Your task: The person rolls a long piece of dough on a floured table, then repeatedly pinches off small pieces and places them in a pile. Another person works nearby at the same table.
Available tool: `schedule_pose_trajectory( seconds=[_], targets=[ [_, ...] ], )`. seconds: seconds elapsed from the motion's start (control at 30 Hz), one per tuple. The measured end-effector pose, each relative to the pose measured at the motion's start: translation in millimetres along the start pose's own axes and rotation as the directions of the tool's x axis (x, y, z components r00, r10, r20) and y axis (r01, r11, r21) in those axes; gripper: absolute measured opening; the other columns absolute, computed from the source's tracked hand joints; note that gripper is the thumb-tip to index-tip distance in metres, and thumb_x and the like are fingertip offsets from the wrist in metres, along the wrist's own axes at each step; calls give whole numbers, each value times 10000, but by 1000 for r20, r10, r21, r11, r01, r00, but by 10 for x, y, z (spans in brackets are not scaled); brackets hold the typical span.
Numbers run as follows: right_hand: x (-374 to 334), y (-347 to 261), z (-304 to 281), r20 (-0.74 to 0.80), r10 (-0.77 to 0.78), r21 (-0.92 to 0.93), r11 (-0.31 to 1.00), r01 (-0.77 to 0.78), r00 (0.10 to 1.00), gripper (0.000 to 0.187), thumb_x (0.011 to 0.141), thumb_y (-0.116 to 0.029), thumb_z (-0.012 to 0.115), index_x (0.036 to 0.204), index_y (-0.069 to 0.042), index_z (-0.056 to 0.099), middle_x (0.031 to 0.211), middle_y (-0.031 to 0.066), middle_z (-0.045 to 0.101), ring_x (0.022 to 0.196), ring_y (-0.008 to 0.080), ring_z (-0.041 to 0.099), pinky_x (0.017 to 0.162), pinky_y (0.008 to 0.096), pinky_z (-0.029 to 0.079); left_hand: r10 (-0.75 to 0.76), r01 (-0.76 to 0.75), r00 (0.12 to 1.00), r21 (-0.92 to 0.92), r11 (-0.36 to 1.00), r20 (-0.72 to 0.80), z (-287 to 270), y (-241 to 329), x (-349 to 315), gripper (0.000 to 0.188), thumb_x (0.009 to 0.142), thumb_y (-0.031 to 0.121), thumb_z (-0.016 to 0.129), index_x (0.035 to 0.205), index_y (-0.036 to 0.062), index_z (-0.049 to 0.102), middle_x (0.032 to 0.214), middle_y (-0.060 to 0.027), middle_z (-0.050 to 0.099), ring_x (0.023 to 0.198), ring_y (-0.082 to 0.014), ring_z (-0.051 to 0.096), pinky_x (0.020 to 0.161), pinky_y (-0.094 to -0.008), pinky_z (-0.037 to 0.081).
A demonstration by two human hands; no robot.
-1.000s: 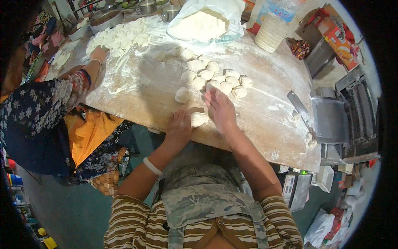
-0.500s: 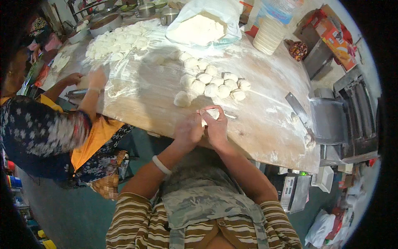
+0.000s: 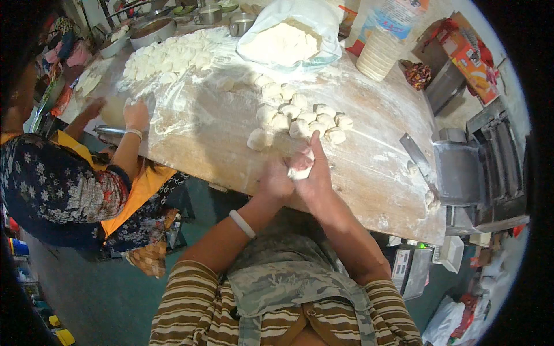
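A small white piece of dough [image 3: 301, 171] is squeezed between my two hands over the near edge of the floured table. My right hand [image 3: 316, 180] is closed round it from the right, thumb pointing up and away. Pressed against its left side is my left hand [image 3: 276, 180], fingers curled and smeared by motion, with a white bangle at the wrist. Just beyond my hands lie several round dough balls [image 3: 281, 122] in a loose cluster. One dough ball [image 3: 257, 139] sits at the cluster's near left.
An open bag of flour [image 3: 283, 47] and a large plastic bottle [image 3: 378, 55] stand at the back. Many dough pieces [image 3: 167, 57] spread at far left. A cleaver [image 3: 416, 154] lies right. A co-worker [image 3: 63, 190] works at left, hands over a rolling pin [image 3: 109, 130].
My right hand has turned, its thumb now pointing away, and the dough has shifted slightly right and nearer. The co-worker's hands have moved a little. The view has shifted slightly.
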State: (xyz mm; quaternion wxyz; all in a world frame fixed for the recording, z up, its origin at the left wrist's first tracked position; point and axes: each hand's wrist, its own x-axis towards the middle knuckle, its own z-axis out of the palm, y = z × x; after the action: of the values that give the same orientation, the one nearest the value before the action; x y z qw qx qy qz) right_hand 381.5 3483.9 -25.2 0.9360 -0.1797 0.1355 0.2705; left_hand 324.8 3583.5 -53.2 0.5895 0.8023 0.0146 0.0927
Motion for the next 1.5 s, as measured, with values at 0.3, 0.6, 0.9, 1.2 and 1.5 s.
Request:
schedule_pose_trajectory(
  seconds=[0.3,0.6,0.9,1.2,1.5],
  targets=[
    [248,-158,673,249,-24,-741,639,206,968,619,1068,-418,565,1533,-30,436,1435,158,554,1345,281,525,1122,371,420,413,-377,907,589,715,79,-643,-706,-5,546,932,188,698,1392,-11,484,1404,-264,514,1307,-440,488,1100,-525,401],
    [276,-96,-620,814,180,-500,-264,825,552,240,1066,-256,558,1184,-50,594,1164,89,685,1043,254,635,934,425,519,348,-132,916,670,730,-199,-780,-738,-244,421,923,167,652,1286,-25,557,1298,-231,588,1231,-433,525,1083,-526,416],
    [-289,-664,-355,34,0,-545,838,18,999,229,1041,-347,610,1155,-150,638,899,20,689,680,89,621,421,216,383,413,-183,901,750,635,-130,-778,-828,-239,318,923,174,647,1194,10,620,1308,-200,598,1217,-417,546,1071,-533,427],
    [-874,-1499,-701,180,-268,-882,383,276,946,451,986,-114,673,1394,-91,481,1105,73,607,932,143,654,760,328,584,403,-205,911,747,633,-92,-737,-716,-253,336,962,168,622,1241,-17,596,1337,-226,581,1257,-444,523,1108,-560,394],
    [-1236,-2064,-894,385,-377,-690,-724,-10,842,386,978,-380,686,1133,-27,674,1049,240,692,915,404,686,786,418,559,405,-202,908,740,642,-104,-692,-742,-259,325,962,126,584,1242,-38,594,1325,-240,585,1268,-455,515,1106,-572,398]
  ],
)
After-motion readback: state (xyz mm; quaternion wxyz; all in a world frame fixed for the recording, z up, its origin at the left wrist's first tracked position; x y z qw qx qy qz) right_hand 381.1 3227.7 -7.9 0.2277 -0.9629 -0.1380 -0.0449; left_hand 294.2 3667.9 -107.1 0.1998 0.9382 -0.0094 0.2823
